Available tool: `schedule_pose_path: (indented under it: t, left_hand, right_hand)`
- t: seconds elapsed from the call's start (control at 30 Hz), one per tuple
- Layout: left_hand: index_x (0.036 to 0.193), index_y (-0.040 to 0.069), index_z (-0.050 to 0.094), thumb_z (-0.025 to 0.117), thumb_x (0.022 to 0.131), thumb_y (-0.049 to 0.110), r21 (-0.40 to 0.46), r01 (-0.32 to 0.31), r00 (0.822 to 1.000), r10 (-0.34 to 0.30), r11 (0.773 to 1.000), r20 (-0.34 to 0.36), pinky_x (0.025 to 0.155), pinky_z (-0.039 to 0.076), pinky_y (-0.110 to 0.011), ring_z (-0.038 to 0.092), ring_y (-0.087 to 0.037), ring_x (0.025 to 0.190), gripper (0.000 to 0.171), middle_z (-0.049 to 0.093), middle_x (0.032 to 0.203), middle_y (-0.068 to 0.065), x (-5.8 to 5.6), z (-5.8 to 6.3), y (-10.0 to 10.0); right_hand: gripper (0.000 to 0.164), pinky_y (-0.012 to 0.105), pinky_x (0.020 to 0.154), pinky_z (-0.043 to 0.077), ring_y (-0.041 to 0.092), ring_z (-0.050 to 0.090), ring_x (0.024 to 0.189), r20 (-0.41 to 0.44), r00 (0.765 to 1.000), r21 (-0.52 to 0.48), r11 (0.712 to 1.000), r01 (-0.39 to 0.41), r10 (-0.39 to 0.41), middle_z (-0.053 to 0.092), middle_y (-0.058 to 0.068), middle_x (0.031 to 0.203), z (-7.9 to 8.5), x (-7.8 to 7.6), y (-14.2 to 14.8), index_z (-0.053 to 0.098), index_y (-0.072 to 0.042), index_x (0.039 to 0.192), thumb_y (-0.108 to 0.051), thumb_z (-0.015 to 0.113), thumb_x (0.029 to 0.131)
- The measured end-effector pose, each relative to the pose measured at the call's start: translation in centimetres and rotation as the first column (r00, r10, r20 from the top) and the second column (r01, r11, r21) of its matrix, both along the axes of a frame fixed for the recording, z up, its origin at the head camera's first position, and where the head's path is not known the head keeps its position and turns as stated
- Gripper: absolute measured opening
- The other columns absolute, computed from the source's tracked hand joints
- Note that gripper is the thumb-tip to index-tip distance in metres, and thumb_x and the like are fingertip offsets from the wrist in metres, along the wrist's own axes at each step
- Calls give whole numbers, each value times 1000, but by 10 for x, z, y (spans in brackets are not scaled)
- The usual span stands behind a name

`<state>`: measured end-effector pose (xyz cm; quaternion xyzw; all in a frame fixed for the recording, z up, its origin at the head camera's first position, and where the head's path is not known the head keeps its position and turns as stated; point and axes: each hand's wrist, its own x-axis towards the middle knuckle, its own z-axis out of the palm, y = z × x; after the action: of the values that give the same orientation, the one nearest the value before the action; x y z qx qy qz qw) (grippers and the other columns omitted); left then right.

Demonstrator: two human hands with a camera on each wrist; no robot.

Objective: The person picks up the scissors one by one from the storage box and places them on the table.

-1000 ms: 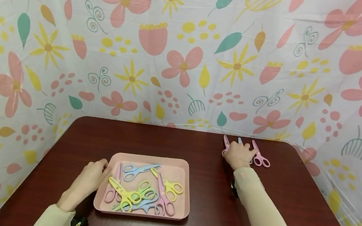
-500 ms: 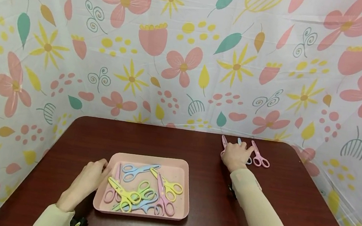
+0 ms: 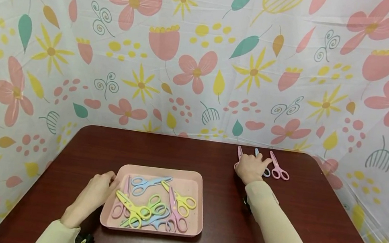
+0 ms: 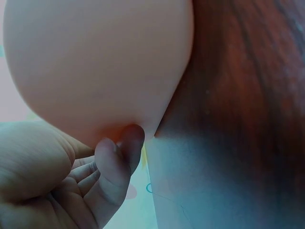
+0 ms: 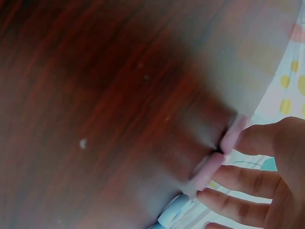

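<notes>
My left hand [image 3: 99,187] holds the left side of a pink tray [image 3: 200,207], its fingertips against the outer wall [image 4: 105,71] in the left wrist view. Inside the tray lie several pairs of children's scissors in pastel colours, among them a yellow pair [image 3: 137,212] and a blue pair [image 3: 140,187]. At the far right of the table my right hand [image 3: 251,168] holds pink scissors [image 3: 240,150] by the handle loops [image 5: 209,169], low on the tabletop. The palm hides most of them. Blue scissors [image 3: 266,172] lie just right of them, partly covered by the fingers.
A second pair of pink scissors [image 3: 278,168] lies right of the blue one, blades toward the back edge. All three stand roughly in a row on the dark wooden table [image 3: 235,232]. A flower-patterned curtain [image 3: 202,57] closes off the back and sides.
My right hand has slid slightly left, and the pink scissors under it have shifted left too, which widens the gap to the blue pair. The left hand and tray stay put.
</notes>
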<state>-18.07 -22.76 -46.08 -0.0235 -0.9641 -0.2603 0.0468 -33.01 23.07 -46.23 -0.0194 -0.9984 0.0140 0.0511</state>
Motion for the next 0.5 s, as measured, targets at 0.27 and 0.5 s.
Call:
schedule_pose_path:
  t: [0.27,0.5]
  left_hand:
    - [88,2,60,55,98,15,13,11,1000,-11,1000,18,54,41,-33,48,-16,54,17,51,63,-2,-2,0,-1]
    - [88,1,60,55,99,15,18,17,1000,-17,1000,20,54,41,-32,48,-15,53,19,52,63,-2,-2,0,-1]
  right_hand:
    - [30,78,89,13,52,41,108,-4,1000,-1,1000,2,-2,63,29,103,-2,0,1,68,1,98,-26,60,87]
    - [31,77,89,13,52,42,106,-13,1000,4,1000,4,-4,62,30,103,0,0,1,69,2,98,-24,58,87]
